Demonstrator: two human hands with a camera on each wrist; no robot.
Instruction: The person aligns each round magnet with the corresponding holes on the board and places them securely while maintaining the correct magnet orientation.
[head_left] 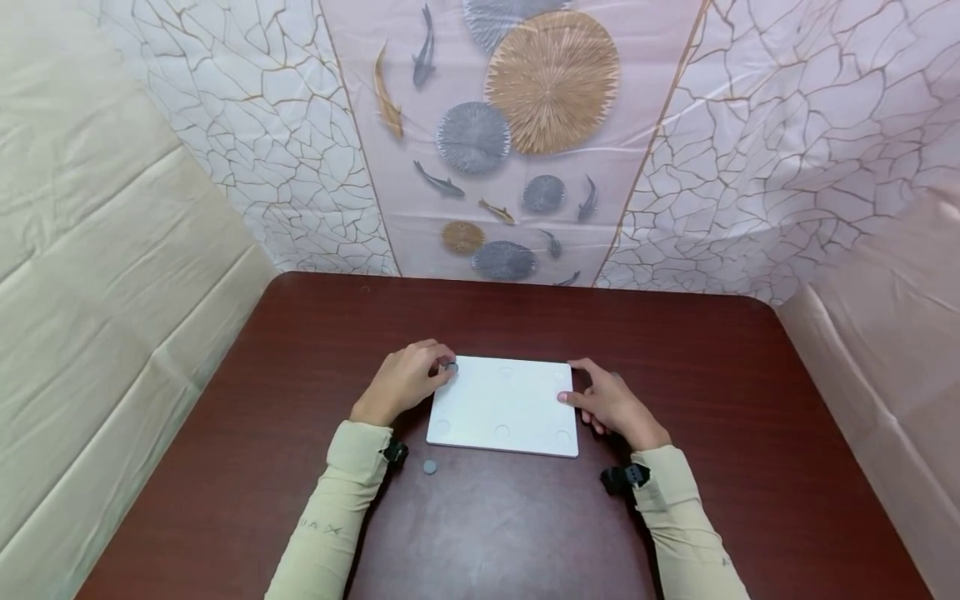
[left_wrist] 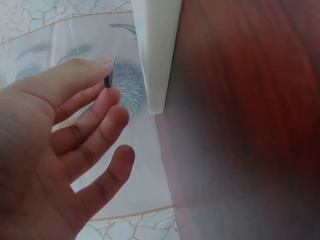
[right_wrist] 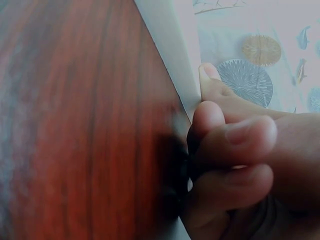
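A white rectangular board with shallow round recesses lies on the table. Between thumb and fingertip, my left hand pinches a small grey disc at the board's far left corner. Seen edge-on in the left wrist view, the disc looks dark and thin, and the other fingers are spread and loosely bent. My right hand grips the board's right edge, thumb on its top face. In the right wrist view, several curled fingers show beside the board's edge.
A second grey disc lies on the dark reddish-brown table, near the board's front left corner. Behind the table hangs a patterned cloth. Plain beige cloth walls stand at both sides.
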